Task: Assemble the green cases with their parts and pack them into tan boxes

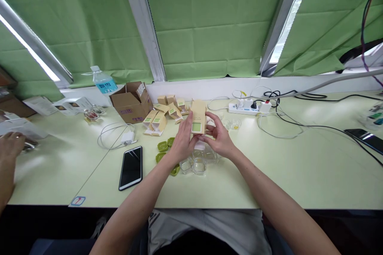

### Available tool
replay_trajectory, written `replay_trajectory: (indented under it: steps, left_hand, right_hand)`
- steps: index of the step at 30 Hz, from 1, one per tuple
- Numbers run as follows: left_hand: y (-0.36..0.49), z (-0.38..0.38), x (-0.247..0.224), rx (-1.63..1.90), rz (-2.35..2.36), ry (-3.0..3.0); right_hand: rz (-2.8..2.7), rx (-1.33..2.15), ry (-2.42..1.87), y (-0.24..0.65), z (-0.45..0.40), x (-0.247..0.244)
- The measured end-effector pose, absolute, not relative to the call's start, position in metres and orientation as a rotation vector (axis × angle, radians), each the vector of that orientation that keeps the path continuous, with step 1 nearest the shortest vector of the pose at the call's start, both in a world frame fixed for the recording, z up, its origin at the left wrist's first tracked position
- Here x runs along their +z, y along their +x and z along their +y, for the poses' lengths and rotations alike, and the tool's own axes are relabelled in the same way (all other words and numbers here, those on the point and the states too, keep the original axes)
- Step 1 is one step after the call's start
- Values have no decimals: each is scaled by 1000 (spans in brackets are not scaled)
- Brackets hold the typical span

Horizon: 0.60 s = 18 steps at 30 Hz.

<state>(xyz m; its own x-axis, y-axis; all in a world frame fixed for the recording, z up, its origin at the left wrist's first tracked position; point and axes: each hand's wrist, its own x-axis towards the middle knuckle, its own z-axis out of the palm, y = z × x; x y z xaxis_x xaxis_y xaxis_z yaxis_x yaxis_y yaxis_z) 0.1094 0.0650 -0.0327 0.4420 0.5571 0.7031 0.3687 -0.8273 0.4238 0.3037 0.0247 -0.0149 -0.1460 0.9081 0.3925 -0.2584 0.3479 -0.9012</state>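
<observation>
Between my two hands, above the table, is a tan paper box (198, 113) with a green square near its lower end. My left hand (183, 139) grips its left side and lower edge. On the right side, the fingers of my right hand (220, 135) close round the box. Below my hands lie several clear containers (199, 165) and several green lids (162, 146). More tan boxes (158, 122), some with open flaps, lie in a heap behind, to the left.
A brown carton (131, 105), a water bottle (103, 81) and a white charger (127, 137) stand or lie left. A phone (131, 168) is near the front. A power strip (243, 107) with cables lies right. Another person's hand (12, 143) is at far left.
</observation>
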Motion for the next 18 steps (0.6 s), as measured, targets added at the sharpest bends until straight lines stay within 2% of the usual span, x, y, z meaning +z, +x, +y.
replay_trajectory:
  steps: [7,11,18]
  left_hand:
    - [101,60,-24,1235,586,2315]
    - [99,59,-22,1253,573,2258]
    - [111,63,-28,1529,642,2269]
  right_hand:
    - [-1394,1082,-648,303,24,-12]
    - [-1448,887,-743,306,24,-9]
    - [-1480,789,-753,305,27,-16]
